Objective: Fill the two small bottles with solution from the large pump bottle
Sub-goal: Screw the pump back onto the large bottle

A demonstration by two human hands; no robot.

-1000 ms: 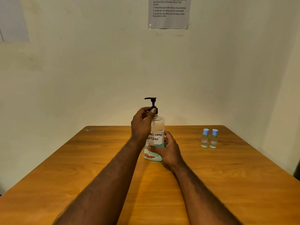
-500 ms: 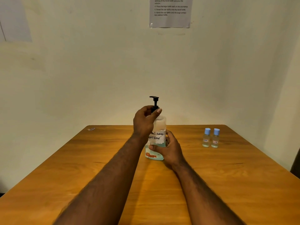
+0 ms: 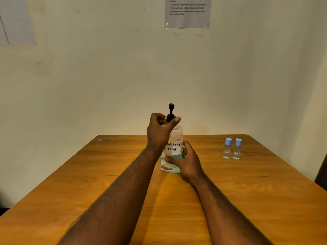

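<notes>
Holds the large pump bottle point(image 3: 174, 146) upright on the wooden table point(image 3: 247, 200) between both hands. Pinches the black collar point(image 3: 170, 119) at the bottle's neck with the left hand point(image 3: 159, 132): thumb stretched across the near side and pointing right, other fingers curled round the far side, knuckles up, wrist lifted above the forearm. Wraps the lower body of the bottle with the right hand point(image 3: 188, 162): thumb laid across the near face just under the handwritten label, fingers curved round the right flank, heel of the hand low by the tabletop. Reaches forward with both bare forearms from the near edge, converging on the bottle, left hand above right. Leaves the pump head point(image 3: 171, 105) uncovered just above the left hand's fingers. Leaves the first small bottle point(image 3: 227, 149) and the second small bottle point(image 3: 237, 149) untouched, well off to the right of the right hand, upright, side by side, blue caps on. Far to the left of the left hand, near the back edge, a small scrap point(image 3: 101, 139). High above both hands, a printed sheet point(image 3: 187, 13) on the wall.
</notes>
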